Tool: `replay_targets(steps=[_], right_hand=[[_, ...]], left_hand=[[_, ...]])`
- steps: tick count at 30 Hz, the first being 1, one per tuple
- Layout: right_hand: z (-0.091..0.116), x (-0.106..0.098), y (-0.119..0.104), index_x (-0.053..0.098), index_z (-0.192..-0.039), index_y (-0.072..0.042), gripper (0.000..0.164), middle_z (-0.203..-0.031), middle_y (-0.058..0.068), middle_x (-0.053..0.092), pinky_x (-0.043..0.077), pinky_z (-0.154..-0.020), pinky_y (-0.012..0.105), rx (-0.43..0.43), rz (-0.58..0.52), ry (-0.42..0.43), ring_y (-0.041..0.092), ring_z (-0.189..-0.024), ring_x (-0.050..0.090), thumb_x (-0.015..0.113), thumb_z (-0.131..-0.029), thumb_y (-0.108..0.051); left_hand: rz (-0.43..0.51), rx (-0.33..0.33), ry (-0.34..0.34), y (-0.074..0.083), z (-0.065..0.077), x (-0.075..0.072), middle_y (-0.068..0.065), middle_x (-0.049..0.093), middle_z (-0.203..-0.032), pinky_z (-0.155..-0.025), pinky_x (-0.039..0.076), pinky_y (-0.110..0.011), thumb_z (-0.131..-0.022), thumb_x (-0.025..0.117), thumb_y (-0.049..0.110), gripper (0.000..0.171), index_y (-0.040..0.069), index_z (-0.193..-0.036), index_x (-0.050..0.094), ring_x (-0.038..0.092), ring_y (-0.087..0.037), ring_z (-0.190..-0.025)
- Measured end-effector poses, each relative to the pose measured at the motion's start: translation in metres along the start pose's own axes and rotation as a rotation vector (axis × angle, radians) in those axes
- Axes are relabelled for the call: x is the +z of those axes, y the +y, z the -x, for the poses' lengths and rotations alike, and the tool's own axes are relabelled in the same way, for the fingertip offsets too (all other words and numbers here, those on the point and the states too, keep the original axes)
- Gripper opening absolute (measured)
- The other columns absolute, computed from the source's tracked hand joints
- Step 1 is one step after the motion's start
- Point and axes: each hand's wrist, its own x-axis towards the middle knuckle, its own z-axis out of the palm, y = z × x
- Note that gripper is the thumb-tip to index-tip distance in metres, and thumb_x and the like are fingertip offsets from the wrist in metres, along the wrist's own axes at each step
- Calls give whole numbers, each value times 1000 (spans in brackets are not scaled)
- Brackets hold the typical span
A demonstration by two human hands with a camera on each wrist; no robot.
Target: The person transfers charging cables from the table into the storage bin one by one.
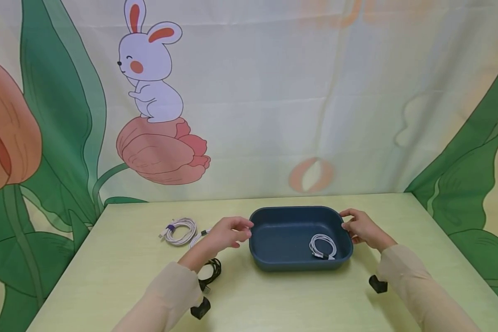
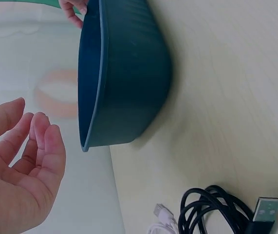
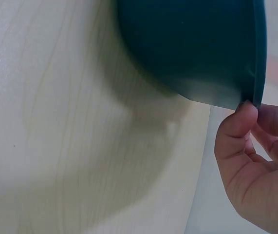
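Observation:
A dark blue rectangular tub [image 1: 280,240] stands on the table between the two hands. Inside it, toward the right front, lies a coiled white cable [image 1: 325,256] with a dark tie. My right hand [image 1: 365,228] pinches the tub's right rim between thumb and fingers, as the right wrist view shows. At the left end, my left hand [image 1: 228,232] is beside the rim with its fingers loosely bent; the left wrist view shows a gap between the hand [image 2: 27,170] and the tub. Beneath the left forearm is a coiled black USB cable [image 1: 217,267], partly covered.
A coiled white cable [image 1: 178,240] with a purple tie lies left of the left hand. Another white cable [image 1: 196,239] is partly hidden behind that hand. A printed curtain [image 1: 249,92] hangs along the table's back edge. Small black blocks [image 1: 378,284] show below both wrists.

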Motion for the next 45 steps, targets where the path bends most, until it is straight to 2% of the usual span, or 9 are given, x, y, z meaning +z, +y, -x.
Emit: replay_targets(steps=[8, 20, 27, 32, 39, 45], right_hand=[[1, 1, -1, 33, -129, 0, 40, -82, 9, 54, 46, -51, 27, 6, 2, 1, 17, -58, 52, 41, -90, -6], [2, 1, 0, 32, -129, 0, 41, -82, 10, 53, 46, -51, 27, 15, -2, 5, 16, -58, 51, 41, -90, -5], [2, 1, 0, 32, -129, 0, 40, -80, 8, 53, 46, -51, 27, 8, -2, 7, 16, -57, 50, 41, -90, -5], [3, 1, 0, 32, -129, 0, 40, -79, 8, 52, 46, -51, 27, 5, -1, 8, 16, -57, 50, 41, -90, -5], [2, 1, 1, 32, -129, 0, 40, -81, 9, 52, 46, -51, 27, 3, 0, 7, 16, -58, 50, 41, -90, -5], [3, 2, 0, 32, -129, 0, 40, -82, 9, 53, 45, -51, 27, 0, 1, 6, 16, -57, 50, 41, -90, -5]], left_hand=[[1, -23, 20, -10, 5, -6, -7, 58, -91, -73, 50, -34, -84, 57, 11, 29, 5, -112, 57, 55, -17, -82], [-2, -42, 17, -19, 14, -12, -9, 57, -95, -77, 50, -37, -86, 55, 11, 28, 6, -113, 56, 55, -14, -82], [26, -63, 21, -28, 18, -18, -10, 57, -99, -80, 49, -40, -86, 54, 12, 29, 5, -115, 55, 56, -15, -86], [40, -84, 23, -35, 20, -20, -9, 57, -100, -79, 49, -38, -87, 53, 13, 29, 5, -115, 55, 55, -19, -90], [48, -67, 25, -40, 24, -24, -12, 56, -102, -80, 48, -41, -87, 53, 13, 30, 3, -116, 53, 54, -15, -85], [53, -89, 59, -46, 27, -28, -13, 56, -107, -79, 49, -40, -88, 53, 11, 28, 3, -114, 54, 54, -22, -88]])
